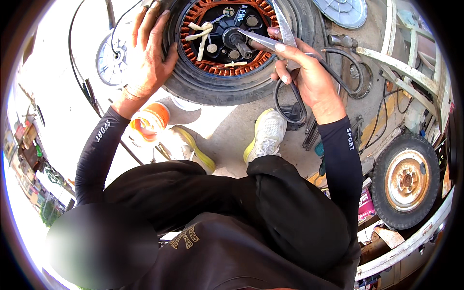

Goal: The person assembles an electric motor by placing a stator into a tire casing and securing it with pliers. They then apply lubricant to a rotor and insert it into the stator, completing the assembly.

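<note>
In front of me lies a wheel with a black tyre (217,92). Inside it sits a motor stator with a ring of copper windings (227,72) round a black centre, and a metal shaft (240,46) sticks up from the middle. White sleeved strips (202,38) lie over the windings on the left. My left hand (153,54) rests against the tyre's left side, fingers stretched and holding nothing. With my right hand (307,72) I grip a large pair of scissors (261,39) by its black loop handles. Its blades are spread apart over the right part of the stator.
An orange-and-white tub (150,121) stands near my left shoe. Round metal covers (110,60) lie left and at the far right. A hammer (342,41) lies right of the wheel, near a white metal frame (411,70). A small wheel with a rusty rim (407,180) is at right.
</note>
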The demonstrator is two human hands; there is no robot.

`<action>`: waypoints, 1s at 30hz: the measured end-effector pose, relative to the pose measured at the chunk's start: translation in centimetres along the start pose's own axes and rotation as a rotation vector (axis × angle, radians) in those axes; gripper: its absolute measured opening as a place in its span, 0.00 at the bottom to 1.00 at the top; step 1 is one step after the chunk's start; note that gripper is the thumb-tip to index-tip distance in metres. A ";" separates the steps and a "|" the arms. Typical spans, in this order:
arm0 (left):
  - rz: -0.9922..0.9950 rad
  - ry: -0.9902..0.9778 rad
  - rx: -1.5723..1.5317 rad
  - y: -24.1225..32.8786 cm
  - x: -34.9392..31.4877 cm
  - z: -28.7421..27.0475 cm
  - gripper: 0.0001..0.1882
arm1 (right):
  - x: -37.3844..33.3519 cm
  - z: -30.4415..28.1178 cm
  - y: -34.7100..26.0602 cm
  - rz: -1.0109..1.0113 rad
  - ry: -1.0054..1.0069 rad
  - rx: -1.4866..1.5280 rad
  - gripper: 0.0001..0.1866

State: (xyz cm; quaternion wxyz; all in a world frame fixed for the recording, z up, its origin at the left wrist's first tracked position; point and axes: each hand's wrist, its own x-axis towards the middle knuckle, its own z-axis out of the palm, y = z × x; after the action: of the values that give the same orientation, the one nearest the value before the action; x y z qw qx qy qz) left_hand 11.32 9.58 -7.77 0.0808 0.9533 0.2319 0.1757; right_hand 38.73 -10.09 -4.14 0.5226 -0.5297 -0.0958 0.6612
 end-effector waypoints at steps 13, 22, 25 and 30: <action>-0.057 -0.046 -0.018 0.2 -0.2 -0.5 0.36 | 0.3 -2.2 1.6 0.004 -0.151 0.174 0.27; -0.050 -0.030 0.009 -0.1 -0.1 -0.3 0.36 | -0.9 -1.5 1.3 -0.132 0.042 -0.306 0.28; -0.179 0.047 -0.112 -0.8 1.6 -0.8 0.39 | -1.0 -0.8 1.1 -0.498 0.170 -0.898 0.29; -0.164 0.058 0.081 -1.1 2.7 0.0 0.44 | -1.4 0.3 0.3 -0.745 0.184 -1.352 0.29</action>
State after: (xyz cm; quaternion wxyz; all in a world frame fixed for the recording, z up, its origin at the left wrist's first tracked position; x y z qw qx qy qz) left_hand 13.11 11.83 -7.18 0.0496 0.9282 0.3181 0.1867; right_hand 38.16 -11.16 -3.37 0.2798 -0.7189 -0.6063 0.1932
